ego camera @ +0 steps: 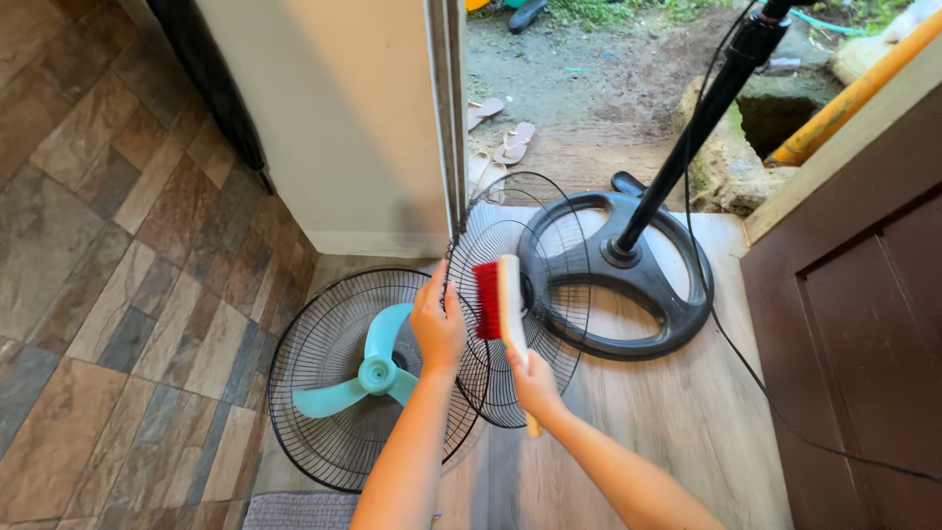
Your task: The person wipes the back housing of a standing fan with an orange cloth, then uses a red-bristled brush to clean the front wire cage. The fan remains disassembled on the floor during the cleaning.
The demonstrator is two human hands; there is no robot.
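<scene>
Against the upright round wire grille (510,324), left hand (437,329) grips its rim, right hand (535,385) seemingly clasping a red-bristled brush (498,302).

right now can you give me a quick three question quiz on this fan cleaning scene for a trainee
1. True or false: the left hand steadies the upright fan grille.
2. What does the right hand hold? A) a cloth B) a red-bristled brush C) a screwdriver
3. What lies on the other grille flat on the floor?

Key: 1. True, it grips the grille's rim. 2. B, bristles against the wires. 3. The light blue fan blade, left of the hands, with the black round fan base and its pole to the right.
</scene>
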